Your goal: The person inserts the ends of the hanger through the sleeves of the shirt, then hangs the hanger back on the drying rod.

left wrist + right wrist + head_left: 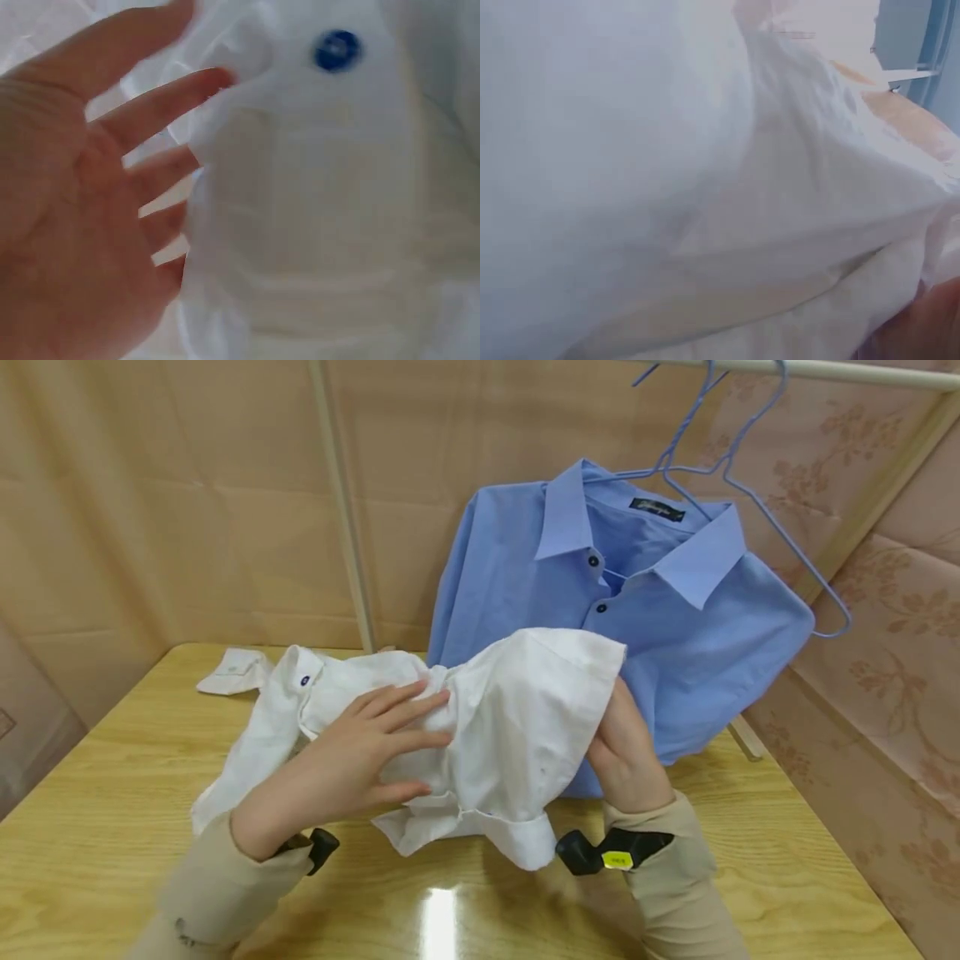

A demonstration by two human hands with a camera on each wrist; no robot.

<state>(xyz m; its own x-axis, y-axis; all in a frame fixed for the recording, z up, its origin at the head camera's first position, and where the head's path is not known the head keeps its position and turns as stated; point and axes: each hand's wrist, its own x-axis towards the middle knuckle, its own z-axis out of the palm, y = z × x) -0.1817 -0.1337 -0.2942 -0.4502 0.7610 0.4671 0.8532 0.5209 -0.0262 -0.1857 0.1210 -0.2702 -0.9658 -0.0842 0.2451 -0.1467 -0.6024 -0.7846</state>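
A white shirt with dark blue buttons lies bunched across the middle of the table, part of it raised. My left hand is over its middle with the fingers spread. In the left wrist view those fingers reach toward a strip of white cloth with a blue button. At the shirt's right edge, my right hand reaches in behind the cloth, which hides its fingers. The right wrist view is mostly filled by white fabric, with a bit of skin in the lower right corner.
Behind the white shirt, a light blue shirt with a collar hangs on a blue hanger from a white rail. Its lower part reaches the wooden table. A pale upright pole and curtains stand at the back.
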